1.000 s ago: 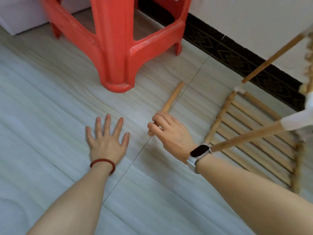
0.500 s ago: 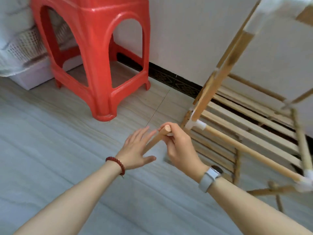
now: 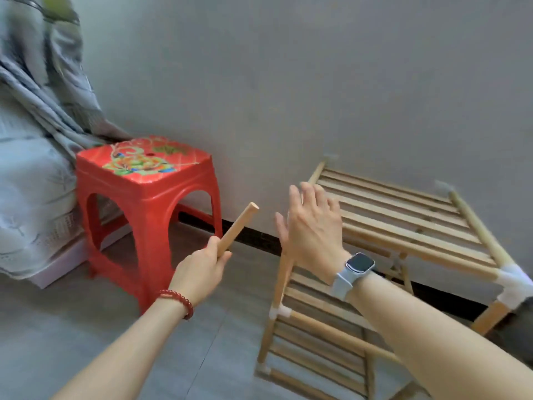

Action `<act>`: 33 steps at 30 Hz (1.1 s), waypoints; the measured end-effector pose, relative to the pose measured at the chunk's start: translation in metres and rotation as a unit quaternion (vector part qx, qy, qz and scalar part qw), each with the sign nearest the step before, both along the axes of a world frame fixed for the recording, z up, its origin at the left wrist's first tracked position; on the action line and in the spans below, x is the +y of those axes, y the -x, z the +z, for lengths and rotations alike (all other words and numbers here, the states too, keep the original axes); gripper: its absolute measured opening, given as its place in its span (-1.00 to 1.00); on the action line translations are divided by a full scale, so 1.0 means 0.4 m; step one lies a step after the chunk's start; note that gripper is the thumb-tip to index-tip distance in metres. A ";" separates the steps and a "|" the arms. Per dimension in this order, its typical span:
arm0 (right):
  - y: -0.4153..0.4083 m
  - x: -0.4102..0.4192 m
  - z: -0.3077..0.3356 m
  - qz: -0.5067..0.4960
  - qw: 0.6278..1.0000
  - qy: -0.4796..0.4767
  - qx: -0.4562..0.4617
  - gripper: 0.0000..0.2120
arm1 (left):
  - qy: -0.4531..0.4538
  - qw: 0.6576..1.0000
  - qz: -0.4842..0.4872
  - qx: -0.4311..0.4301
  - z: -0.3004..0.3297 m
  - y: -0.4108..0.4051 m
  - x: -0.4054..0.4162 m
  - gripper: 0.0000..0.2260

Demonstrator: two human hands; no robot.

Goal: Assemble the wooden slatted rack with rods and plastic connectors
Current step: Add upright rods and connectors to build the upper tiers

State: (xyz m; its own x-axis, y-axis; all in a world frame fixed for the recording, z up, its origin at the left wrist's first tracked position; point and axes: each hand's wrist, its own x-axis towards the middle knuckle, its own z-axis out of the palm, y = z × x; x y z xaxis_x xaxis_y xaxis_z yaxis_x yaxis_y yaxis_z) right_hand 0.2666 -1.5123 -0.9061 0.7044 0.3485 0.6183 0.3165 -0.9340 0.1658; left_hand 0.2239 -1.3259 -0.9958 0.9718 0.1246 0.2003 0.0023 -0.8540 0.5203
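At the far left a grey patterned curtain [image 3: 54, 90] is hanging down over a bed [image 3: 31, 197] covered in pale cloth, both of which were barely showing half a second ago, since the camera is now looking much higher up the wall. Beside the bed a red plastic stool [image 3: 144, 215] is standing on the grey floor [image 3: 86, 342], and its flowered seat top is now showing, where before only its legs and arches were in view.

The left hand [image 3: 199, 272], with a red bead bracelet [image 3: 178, 301] at the wrist, is gripping the lower end of a wooden rod [image 3: 236, 228], fingers curled round it; the rod is slanting up and to the right, its free end in the air. Half a second ago the right hand was pinching this rod while the left lay flat beside it.

The right hand [image 3: 314, 229], wearing a smartwatch [image 3: 356, 268], is now holding nothing, fingers straight and spread, raised in front of the wooden rack [image 3: 398, 226]. The rack is standing against the wall at the right, its top slatted shelf level, lower slatted shelves beneath it, and white plastic connectors [image 3: 512, 285] joining rods at the corners.
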 end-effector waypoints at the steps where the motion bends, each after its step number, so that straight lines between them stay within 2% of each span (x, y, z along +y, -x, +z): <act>1: -0.021 0.012 0.011 -0.071 0.994 0.009 0.084 -0.51 | -0.009 1.000 0.014 -0.002 0.029 -0.001 0.005 -0.86; 2: -0.038 0.023 0.015 -0.114 0.983 0.007 0.145 -0.46 | -0.011 1.000 0.027 -0.003 0.057 0.002 0.010 -0.86; 3: -0.050 0.033 0.013 -0.132 0.977 0.008 0.166 -0.44 | -0.009 0.999 0.037 -0.003 0.081 0.009 0.014 -0.85; 6: -0.062 0.048 0.016 -0.120 0.979 0.005 0.162 -0.51 | -0.023 0.999 0.045 -0.008 0.137 0.031 0.024 -0.84; 11: 0.006 0.008 0.018 -0.007 0.990 -0.028 0.135 -0.79 | -0.047 0.998 0.044 -0.026 0.205 0.051 0.032 -0.84; 13: 0.043 -0.023 0.011 0.035 0.991 -0.016 0.125 -0.79 | -0.037 0.998 0.038 -0.035 0.227 0.048 0.018 -0.83; 16: 0.075 -0.090 0.018 0.080 0.989 0.005 0.126 -0.67 | -0.019 0.998 0.023 -0.063 0.253 0.036 -0.016 -0.83; 20: 0.097 -0.208 0.060 0.116 0.951 -0.041 0.284 -0.57 | -0.009 0.996 -0.007 -0.088 0.274 0.013 -0.074 -0.79; 24: 0.111 -0.328 0.107 0.127 0.902 -0.029 0.411 -0.56 | -0.011 0.992 -0.054 -0.115 0.290 -0.012 -0.141 -0.76; 26: 0.121 -0.393 0.122 0.128 0.886 -0.022 0.446 -0.54 | -0.011 0.989 -0.067 -0.131 0.300 -0.020 -0.161 -0.77; 30: 0.156 -0.551 0.131 0.038 0.904 -0.018 0.425 -0.44 | -0.080 0.988 -0.044 -0.127 0.313 -0.054 -0.151 -0.72; 31: 0.166 -0.596 0.123 -0.007 0.919 -0.014 0.393 -0.44 | -0.099 0.987 -0.043 -0.121 0.314 -0.060 -0.147 -0.71; 33: 0.170 -0.669 0.100 -0.115 0.947 0.009 0.301 -0.46 | -0.083 0.990 -0.069 -0.087 0.317 -0.059 -0.144 -0.76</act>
State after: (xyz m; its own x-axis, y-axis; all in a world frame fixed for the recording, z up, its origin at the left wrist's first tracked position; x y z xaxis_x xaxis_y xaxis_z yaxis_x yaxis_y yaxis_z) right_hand 0.1988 -1.7800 -0.8660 0.9857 0.1501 0.0769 0.1477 -0.9884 0.0363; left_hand 0.2474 -1.3833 -0.8691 0.9266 -0.0561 0.3718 -0.1982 -0.9133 0.3559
